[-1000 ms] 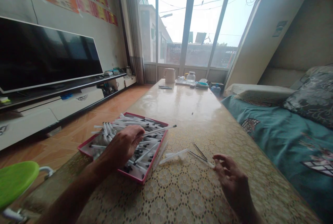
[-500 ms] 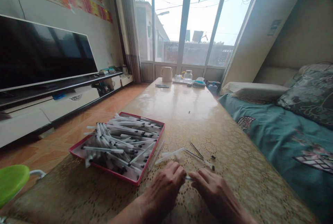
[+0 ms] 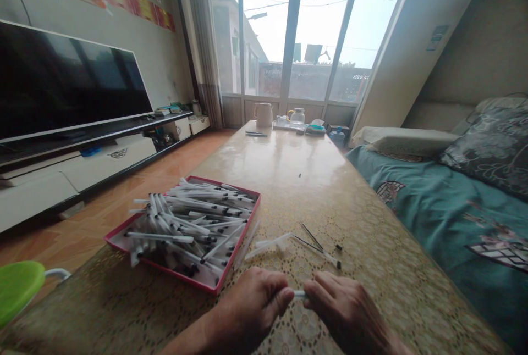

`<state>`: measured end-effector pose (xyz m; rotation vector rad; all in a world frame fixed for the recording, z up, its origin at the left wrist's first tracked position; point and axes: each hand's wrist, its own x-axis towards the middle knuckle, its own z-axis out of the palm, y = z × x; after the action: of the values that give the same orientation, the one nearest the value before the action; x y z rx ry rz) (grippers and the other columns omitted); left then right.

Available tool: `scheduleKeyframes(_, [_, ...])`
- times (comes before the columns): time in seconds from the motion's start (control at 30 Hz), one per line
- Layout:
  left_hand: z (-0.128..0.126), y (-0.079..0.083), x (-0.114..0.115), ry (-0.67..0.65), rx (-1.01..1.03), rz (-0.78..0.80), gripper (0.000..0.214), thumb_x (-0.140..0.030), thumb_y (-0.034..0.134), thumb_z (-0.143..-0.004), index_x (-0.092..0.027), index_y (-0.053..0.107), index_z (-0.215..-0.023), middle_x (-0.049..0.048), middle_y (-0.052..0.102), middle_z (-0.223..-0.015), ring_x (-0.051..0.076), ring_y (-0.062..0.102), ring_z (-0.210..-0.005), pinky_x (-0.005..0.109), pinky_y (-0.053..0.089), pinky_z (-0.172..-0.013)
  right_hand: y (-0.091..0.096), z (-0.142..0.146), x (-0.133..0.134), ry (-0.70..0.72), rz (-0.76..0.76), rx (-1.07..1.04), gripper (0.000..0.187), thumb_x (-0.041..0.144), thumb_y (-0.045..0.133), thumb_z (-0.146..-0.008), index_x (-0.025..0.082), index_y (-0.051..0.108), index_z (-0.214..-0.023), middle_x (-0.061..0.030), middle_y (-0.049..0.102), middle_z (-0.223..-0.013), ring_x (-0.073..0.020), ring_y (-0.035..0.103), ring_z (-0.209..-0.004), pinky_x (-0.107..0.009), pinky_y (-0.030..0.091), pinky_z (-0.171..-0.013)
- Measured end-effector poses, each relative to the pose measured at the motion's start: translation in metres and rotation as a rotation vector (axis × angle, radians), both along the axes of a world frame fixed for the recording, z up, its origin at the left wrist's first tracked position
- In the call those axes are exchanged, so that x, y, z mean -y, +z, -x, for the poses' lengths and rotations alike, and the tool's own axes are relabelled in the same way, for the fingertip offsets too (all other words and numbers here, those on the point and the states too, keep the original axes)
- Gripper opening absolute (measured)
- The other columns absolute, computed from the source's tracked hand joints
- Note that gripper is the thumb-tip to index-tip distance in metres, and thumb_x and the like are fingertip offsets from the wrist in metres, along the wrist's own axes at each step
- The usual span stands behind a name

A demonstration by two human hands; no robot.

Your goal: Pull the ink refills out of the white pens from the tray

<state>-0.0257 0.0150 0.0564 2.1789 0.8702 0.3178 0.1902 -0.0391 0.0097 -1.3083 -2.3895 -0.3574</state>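
Note:
Between my two hands a whitish pen lies level, only a short length of its barrel showing. My left hand is closed round its left end, thumb along it. My right hand pinches the other end with curled fingers. Both pen ends are hidden in the hands. Just beyond them on the table are clear pen tubes, thin dark refills and a small black cap. Left of my left hand, a pink-rimmed box lid holds a heap of white pens with black caps.
The long table has a patterned cover. At its far end stand a beige jug, a glass pitcher and a tissue pack. A green stool is at the left, a teal-covered sofa at the right.
Both hands have come slightly nearer to me with the pen. My left hand has turned so its thumb shows, and more of the barrel is visible between the hands.

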Motion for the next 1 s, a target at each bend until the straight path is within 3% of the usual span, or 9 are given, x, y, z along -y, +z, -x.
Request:
scheduleKeyframes(0.1, [0.018, 0.009, -0.012, 0.118, 0.065, 0.182, 0.041, -0.04, 0.03, -0.09, -0.017, 0.05, -0.062, -0.0069, 0.033, -0.044, 0.008, 0.033, -0.039, 0.02, 0.025, -0.04, -0.001, -0.03, -0.001, -0.142, -0.016, -0.063, 0.024, 0.025, 0.035, -0.094, 0.021, 0.054, -0.08, -0.001, 0.059, -0.065, -0.0128, 0.055, -0.053, -0.023, 0.034, -0.049])
scheduleKeyframes(0.23, [0.027, 0.003, -0.028, 0.29, 0.124, -0.204, 0.03, -0.035, 0.039, -0.088, -0.017, 0.061, -0.079, 0.0002, 0.054, -0.062, 0.014, 0.052, -0.058, 0.023, 0.04, -0.055, -0.006, -0.051, -0.006, -0.301, -0.02, -0.2, 0.028, 0.031, 0.032, -0.094, 0.02, 0.057, -0.087, -0.0069, 0.064, -0.078, -0.0147, 0.06, -0.061, -0.023, 0.042, -0.054])
scheduleKeyframes(0.3, [0.022, -0.008, -0.032, 0.307, 0.091, -0.42, 0.023, -0.025, 0.041, -0.087, -0.018, 0.062, -0.096, 0.0054, 0.061, -0.079, 0.018, 0.057, -0.074, 0.028, 0.045, -0.068, -0.007, -0.043, -0.009, -0.288, 0.021, -0.212, 0.032, 0.031, 0.028, -0.095, 0.02, 0.056, -0.087, -0.0065, 0.064, -0.076, -0.0148, 0.06, -0.06, -0.024, 0.044, -0.054])
scheduleKeyframes(0.4, [0.013, -0.023, -0.037, 0.306, 0.001, -0.578, 0.04, -0.006, 0.039, -0.081, -0.018, 0.052, -0.117, 0.0084, 0.061, -0.091, 0.02, 0.059, -0.084, 0.034, 0.048, -0.076, -0.007, -0.024, -0.011, -0.256, 0.07, -0.16, 0.032, 0.029, 0.026, -0.095, 0.02, 0.056, -0.09, -0.005, 0.063, -0.073, -0.0139, 0.06, -0.056, -0.022, 0.043, -0.05])
scheduleKeyframes(0.53, [0.011, -0.033, -0.043, 0.299, -0.077, -0.636, 0.06, 0.009, 0.034, -0.07, -0.015, 0.045, -0.124, 0.0112, 0.06, -0.106, 0.019, 0.056, -0.101, 0.035, 0.045, -0.089, -0.01, -0.008, -0.013, -0.236, 0.098, -0.126, 0.028, 0.028, 0.027, -0.095, 0.022, 0.054, -0.096, -0.0049, 0.064, -0.074, -0.014, 0.06, -0.055, -0.021, 0.044, -0.049])
scheduleKeyframes(0.73, [0.016, -0.037, -0.048, 0.309, -0.014, -0.626, 0.057, 0.008, 0.034, -0.072, -0.009, 0.047, -0.124, 0.017, 0.055, -0.121, 0.022, 0.049, -0.114, 0.039, 0.039, -0.097, -0.012, 0.006, -0.016, -0.209, 0.114, -0.199, 0.025, 0.026, 0.03, -0.094, 0.02, 0.054, -0.091, -0.0046, 0.063, -0.071, -0.0144, 0.061, -0.059, -0.021, 0.043, -0.052])
scheduleKeyframes(0.8, [0.015, -0.034, -0.044, 0.326, 0.095, -0.56, 0.05, 0.005, 0.036, -0.075, -0.011, 0.052, -0.119, 0.0162, 0.056, -0.119, 0.023, 0.05, -0.113, 0.042, 0.039, -0.097, -0.012, 0.009, -0.016, -0.198, 0.115, -0.177, 0.024, 0.027, 0.031, -0.094, 0.021, 0.054, -0.092, -0.0042, 0.063, -0.071, -0.0143, 0.061, -0.058, -0.02, 0.041, -0.05])
scheduleKeyframes(0.87, [0.012, -0.031, -0.036, 0.376, 0.251, -0.358, 0.035, -0.004, 0.04, -0.08, -0.013, 0.058, -0.109, 0.0139, 0.061, -0.108, 0.023, 0.057, -0.102, 0.041, 0.046, -0.089, -0.013, 0.012, -0.016, -0.208, 0.122, -0.21, 0.026, 0.028, 0.03, -0.094, 0.021, 0.054, -0.087, -0.003, 0.062, -0.067, -0.0138, 0.06, -0.056, -0.02, 0.041, -0.049])
scheduleKeyframes(1.0, [-0.004, -0.036, -0.012, 0.443, 0.588, 0.451, 0.022, -0.028, 0.06, -0.076, -0.013, 0.059, -0.093, 0.0024, 0.06, -0.069, 0.016, 0.061, -0.061, 0.028, 0.051, -0.055, -0.013, 0.025, -0.015, -0.237, 0.141, -0.272, 0.029, 0.031, 0.031, -0.094, 0.021, 0.048, -0.074, 0.0004, 0.058, -0.06, -0.0127, 0.055, -0.049, -0.021, 0.036, -0.046])
